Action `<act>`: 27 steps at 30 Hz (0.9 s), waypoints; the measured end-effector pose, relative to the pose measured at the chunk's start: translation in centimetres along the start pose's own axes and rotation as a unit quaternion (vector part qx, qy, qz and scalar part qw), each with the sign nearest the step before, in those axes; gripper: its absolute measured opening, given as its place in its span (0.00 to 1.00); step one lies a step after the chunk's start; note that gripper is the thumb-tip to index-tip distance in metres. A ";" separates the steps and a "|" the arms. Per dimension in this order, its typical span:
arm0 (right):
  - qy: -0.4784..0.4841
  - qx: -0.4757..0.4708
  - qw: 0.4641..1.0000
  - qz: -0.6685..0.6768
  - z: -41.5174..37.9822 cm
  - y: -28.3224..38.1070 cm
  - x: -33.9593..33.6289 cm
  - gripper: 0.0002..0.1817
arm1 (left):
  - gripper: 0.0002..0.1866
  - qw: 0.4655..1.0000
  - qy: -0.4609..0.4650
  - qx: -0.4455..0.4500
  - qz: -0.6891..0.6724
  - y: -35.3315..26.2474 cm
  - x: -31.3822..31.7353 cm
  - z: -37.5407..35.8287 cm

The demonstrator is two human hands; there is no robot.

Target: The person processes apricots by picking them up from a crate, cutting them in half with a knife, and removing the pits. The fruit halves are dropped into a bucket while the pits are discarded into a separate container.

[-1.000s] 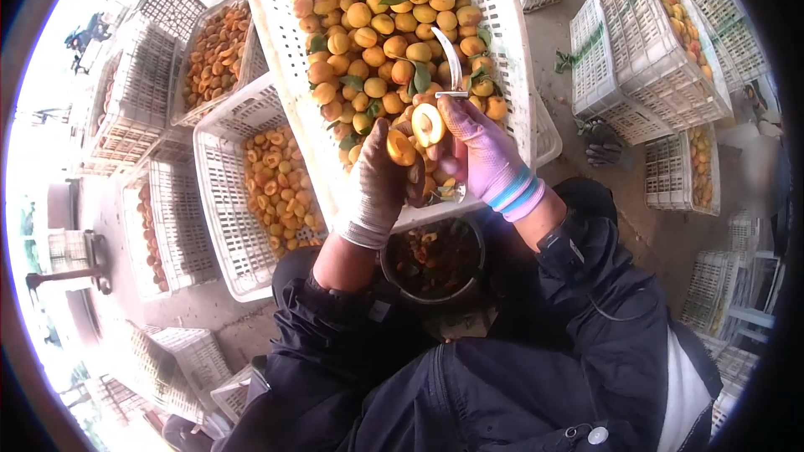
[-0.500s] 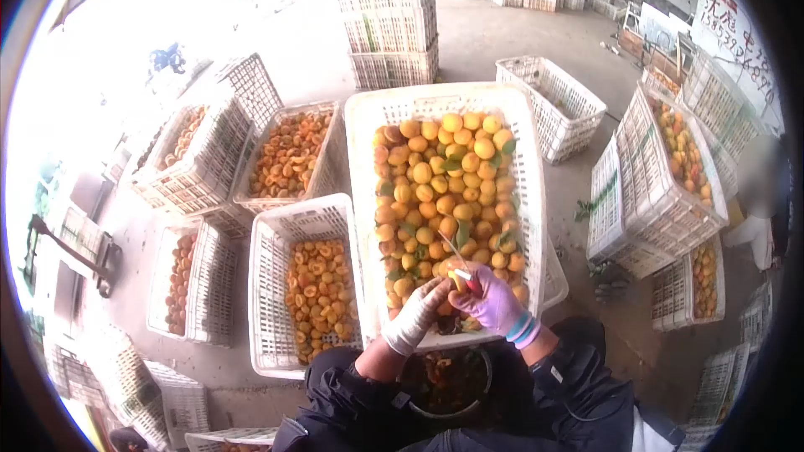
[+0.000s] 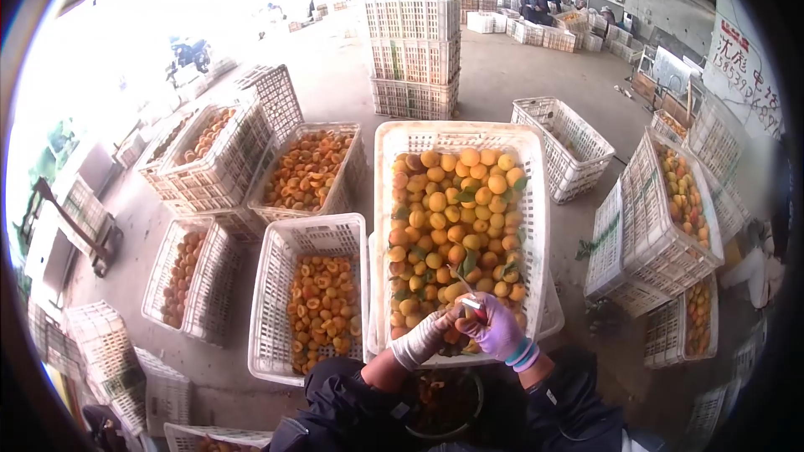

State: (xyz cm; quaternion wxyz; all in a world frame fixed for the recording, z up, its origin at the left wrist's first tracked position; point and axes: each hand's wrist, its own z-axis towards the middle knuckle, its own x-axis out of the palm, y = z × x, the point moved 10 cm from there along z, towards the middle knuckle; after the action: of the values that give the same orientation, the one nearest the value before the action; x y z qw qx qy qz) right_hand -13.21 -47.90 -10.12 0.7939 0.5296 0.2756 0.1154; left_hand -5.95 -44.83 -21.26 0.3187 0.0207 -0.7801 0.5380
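A white crate [image 3: 538, 243] full of whole orange-yellow apricots [image 3: 456, 226], with some green leaves among them, stands right in front of me. Over its near end my two gloved hands meet. My left hand [image 3: 425, 336], in a whitish glove, is closed with its fingertips against the other hand; the apricot between them is mostly hidden. In a purple glove, my right hand [image 3: 496, 331] grips a small knife [image 3: 475, 308] with a red handle, its thin blade pointing up and away over the fruit. Below the crate, between my knees, sits a dark round bucket [image 3: 479, 410] with scraps inside.
Left of me, a white crate [image 3: 266, 331] holds halved apricots [image 3: 322, 305]; more fruit crates [image 3: 352, 180] stand behind it. Stacked crates [image 3: 414, 54] rise ahead. Rightward are a low crate [image 3: 578, 172] and fruit-filled stacks [image 3: 645, 238]. A person [image 3: 533, 4] sits far back.
The view has tilted up, so the crates sit lower in the picture. My hands have drawn closer together, and the fruit between them shows less than before.
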 end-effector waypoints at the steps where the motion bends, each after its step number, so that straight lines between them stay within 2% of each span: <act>1: 0.000 0.000 1.000 0.001 -0.1 -0.4 0.1 0.24 | 0.40 1.000 -0.001 0.000 0.000 0.4 -0.3 0.0; 3: -0.005 0.029 0.999 0.031 -0.4 -2.1 0.2 0.23 | 0.40 0.998 0.023 0.051 -0.008 0.5 -0.5 0.2; 7: -0.021 0.044 0.999 0.007 -0.3 -2.0 -0.2 0.21 | 0.39 0.998 0.049 0.032 -0.024 -1.0 1.0 -0.1; 9: -0.037 0.061 0.994 0.078 0.0 -2.3 -0.3 0.19 | 0.30 0.999 -0.034 -0.009 0.010 -0.6 -0.2 -0.2; 10: -0.043 0.065 0.994 0.077 0.1 -2.5 -0.2 0.19 | 0.30 0.999 -0.029 -0.013 0.011 -0.5 -0.2 -0.2; 12: -0.111 0.070 0.976 0.176 0.3 -3.3 -1.5 0.18 | 0.17 0.994 -0.053 -0.062 0.070 0.3 -0.9 0.2; 13: -0.132 0.122 0.956 0.231 0.1 -4.1 -2.0 0.19 | 0.12 0.879 -0.059 0.191 0.432 -4.5 0.6 -0.5; 14: -0.149 0.152 0.948 0.238 -0.2 -6.3 -2.6 0.21 | 0.12 0.881 -0.046 0.189 0.432 -4.3 0.6 -0.4; 15: -0.157 0.150 0.951 0.220 -0.3 -6.5 -3.3 0.21 | 0.16 0.824 -0.176 0.079 0.532 -3.8 -2.6 -0.4; 16: -0.162 0.147 0.955 0.201 0.0 -6.3 -3.8 0.21 | 0.22 0.731 -0.302 -0.033 0.611 -4.7 -4.9 -1.7; 17: -0.166 0.148 0.954 0.202 -0.1 -6.2 -3.8 0.21 | 0.22 0.731 -0.299 -0.034 0.613 -5.3 -4.7 -2.0; 18: -0.165 0.122 0.964 0.167 0.0 -5.4 -3.9 0.21 | 0.21 0.855 -0.298 -0.012 0.424 -5.1 -4.9 -2.3; 19: -0.164 0.096 0.973 0.131 0.1 -4.7 -3.8 0.21 | 0.20 0.935 -0.283 0.010 0.213 -4.4 -4.9 -2.3; 20: -0.166 0.097 0.972 0.132 -0.2 -4.5 -3.5 0.21 | 0.20 0.935 -0.282 0.007 0.214 -4.3 -4.8 -2.4; 22: -0.140 0.051 0.987 0.061 0.0 -2.8 -2.5 0.22 | 0.18 0.969 -0.218 0.045 0.107 -4.2 -3.6 -2.3; 24: -0.112 0.062 0.991 0.028 0.0 -3.6 -1.0 0.24 | 0.23 0.966 -0.175 0.121 0.149 -4.9 -1.9 -2.4; 25: -0.103 0.037 0.994 0.004 0.0 -2.8 -0.5 0.24 | 0.23 0.989 -0.125 0.080 -0.023 -3.7 -0.9 -1.8; 26: -0.095 0.010 0.995 -0.021 0.0 -2.0 0.0 0.25 | 0.23 0.978 -0.067 0.039 -0.192 -2.9 0.5 -1.4; 27: -0.070 -0.007 0.997 0.015 0.1 -2.3 1.0 0.25 | 0.26 0.986 -0.055 0.035 -0.156 -2.4 -0.3 -1.4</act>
State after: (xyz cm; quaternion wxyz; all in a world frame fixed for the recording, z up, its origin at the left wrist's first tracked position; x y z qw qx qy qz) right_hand -12.58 -48.37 -12.47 0.8130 0.5349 0.2109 0.0918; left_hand -4.17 -44.74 -19.08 0.3549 0.1830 -0.7641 0.5068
